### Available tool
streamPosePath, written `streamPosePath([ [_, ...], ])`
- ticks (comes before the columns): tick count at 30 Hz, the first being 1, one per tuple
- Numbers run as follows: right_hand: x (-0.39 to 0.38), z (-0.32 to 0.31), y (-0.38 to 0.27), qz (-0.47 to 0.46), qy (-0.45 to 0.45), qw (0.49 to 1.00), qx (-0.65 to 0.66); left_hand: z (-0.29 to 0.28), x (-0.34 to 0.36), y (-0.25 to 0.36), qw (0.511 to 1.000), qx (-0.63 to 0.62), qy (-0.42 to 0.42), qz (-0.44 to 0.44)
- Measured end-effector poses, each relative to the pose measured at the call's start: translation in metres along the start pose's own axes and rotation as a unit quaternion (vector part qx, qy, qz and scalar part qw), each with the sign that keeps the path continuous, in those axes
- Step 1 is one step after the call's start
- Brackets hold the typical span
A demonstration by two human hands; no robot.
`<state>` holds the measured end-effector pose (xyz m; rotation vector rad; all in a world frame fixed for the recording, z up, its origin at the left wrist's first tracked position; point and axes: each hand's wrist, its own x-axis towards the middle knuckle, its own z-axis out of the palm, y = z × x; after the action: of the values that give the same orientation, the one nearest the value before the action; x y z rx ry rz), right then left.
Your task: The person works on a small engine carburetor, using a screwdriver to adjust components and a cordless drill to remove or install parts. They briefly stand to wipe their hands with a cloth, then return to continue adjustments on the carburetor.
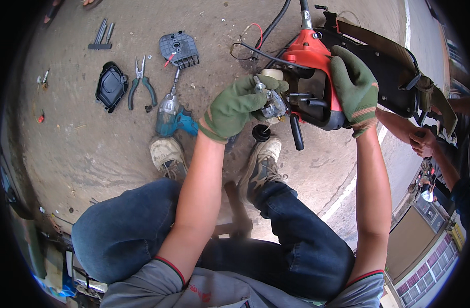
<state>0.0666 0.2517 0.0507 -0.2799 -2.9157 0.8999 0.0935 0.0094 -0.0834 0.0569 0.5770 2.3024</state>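
Observation:
My left hand (229, 110), in a green work glove, is closed around a small silver metal carburetor (274, 106) with a threaded stub on top. It holds this part just left of the open side of a red and black brush cutter engine (308, 52). My right hand (356, 86), gloved alike, grips the right side of the red housing (335, 95); its fingertips are partly hidden behind the edge. A black cable (268, 58) runs across the top of the engine. Below the carburetor, a black tube-like handle (296, 132) points down.
On the ground at left lie pliers (138, 82), a black cover (112, 86), a grey finned cover (179, 49), a blue power driver (179, 117) and a hex key set (102, 37). A black round cap (261, 132) sits near my shoe. Another person's hand (423, 141) shows at right.

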Motion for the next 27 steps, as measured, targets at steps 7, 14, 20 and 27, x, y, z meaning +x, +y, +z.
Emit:
streamPosePath([
  [7, 0.001, -0.001, 0.005, 0.002, -0.003, 1.0, -0.002, -0.008, -0.004, 0.008, 0.992, -0.065, 0.106, 0.009],
  [14, 0.002, -0.001, 0.004, -0.004, -0.005, 1.0, -0.006, 0.028, 0.003, 0.018, 0.968, 0.047, 0.239, -0.057],
  [20, 0.0, -0.002, 0.002, 0.002, -0.005, 1.0, -0.005, 0.042, 0.008, 0.023, 0.954, 0.25, 0.101, -0.131],
  [27, 0.001, -0.002, -0.002, 0.03, -0.023, 0.999, 0.012, 0.011, 0.003, -0.003, 0.98, 0.193, -0.047, 0.02],
])
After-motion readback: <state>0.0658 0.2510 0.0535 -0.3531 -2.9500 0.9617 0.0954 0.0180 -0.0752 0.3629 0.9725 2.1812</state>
